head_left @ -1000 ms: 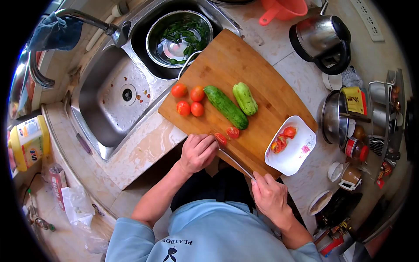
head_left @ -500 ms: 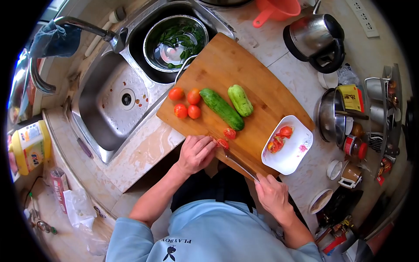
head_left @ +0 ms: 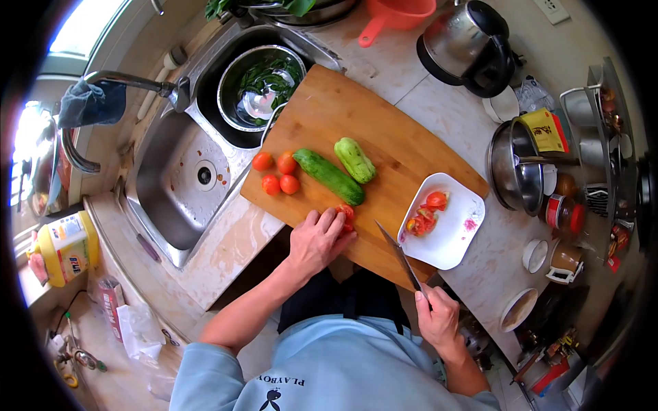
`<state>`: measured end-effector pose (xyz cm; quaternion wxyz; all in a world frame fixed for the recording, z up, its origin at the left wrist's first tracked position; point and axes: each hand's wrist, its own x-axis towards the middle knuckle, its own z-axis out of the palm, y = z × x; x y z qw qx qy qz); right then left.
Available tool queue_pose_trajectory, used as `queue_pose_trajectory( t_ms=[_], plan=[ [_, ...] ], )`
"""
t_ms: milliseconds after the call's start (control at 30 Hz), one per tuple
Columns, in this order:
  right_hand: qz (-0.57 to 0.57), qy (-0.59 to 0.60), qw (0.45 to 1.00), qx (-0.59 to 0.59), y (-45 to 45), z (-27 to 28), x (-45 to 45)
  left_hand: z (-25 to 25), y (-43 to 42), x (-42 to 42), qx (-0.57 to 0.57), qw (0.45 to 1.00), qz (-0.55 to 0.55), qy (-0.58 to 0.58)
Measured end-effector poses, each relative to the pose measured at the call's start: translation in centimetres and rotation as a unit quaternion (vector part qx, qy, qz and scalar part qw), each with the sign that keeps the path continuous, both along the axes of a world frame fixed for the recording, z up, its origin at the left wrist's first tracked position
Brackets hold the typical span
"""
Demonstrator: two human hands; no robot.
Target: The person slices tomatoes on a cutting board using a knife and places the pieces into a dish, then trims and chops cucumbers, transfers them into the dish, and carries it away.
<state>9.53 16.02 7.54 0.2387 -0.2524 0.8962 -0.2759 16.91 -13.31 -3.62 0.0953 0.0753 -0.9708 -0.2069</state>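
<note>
My left hand (head_left: 319, 238) has its fingers closed on cut tomato (head_left: 346, 213) at the near edge of the wooden cutting board (head_left: 404, 151). In my right hand (head_left: 437, 315) is the handle of a knife (head_left: 401, 258), its blade slanting up and left over the board, apart from the tomato. Several whole tomatoes (head_left: 271, 183) lie at the board's left side. Beside them are a dark green cucumber (head_left: 329, 177) and a short pale green vegetable (head_left: 355, 160). Tomato pieces (head_left: 426, 214) rest in a white dish (head_left: 445, 248) on the board's right part.
At the left is a double sink (head_left: 161, 195), with a steel bowl (head_left: 229, 113) of leafy greens in its far basin. An electric kettle (head_left: 456, 44) and a red plastic scoop (head_left: 404, 15) stand beyond the board. Steel bowls (head_left: 499, 171) and jars (head_left: 556, 211) line the right.
The view has shifted. The knife has moved away from the tomato to the right and now points more upward. My left hand has moved right, over the tomato pieces.
</note>
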Motion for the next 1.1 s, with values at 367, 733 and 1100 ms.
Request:
queue_pose_trajectory(
  t_ms=[367, 733, 1100],
  plan=[
    [-0.11, -0.02, 0.992, -0.059, 3.4, -0.2, 0.6, 1.5, 2.1, -1.1, 0.072, 0.993, -0.005, 0.093],
    [-0.27, -0.071, 0.953, -0.119, 7.7, -0.5, 1.7, 5.2, 7.7, -10.6, 0.104, 0.984, -0.07, 0.124],
    [-0.184, -0.088, 0.97, -0.133, 6.2, -1.9, 2.4, -0.4, 2.6, -0.7, 0.279, 0.91, 0.305, 0.014]
  ],
)
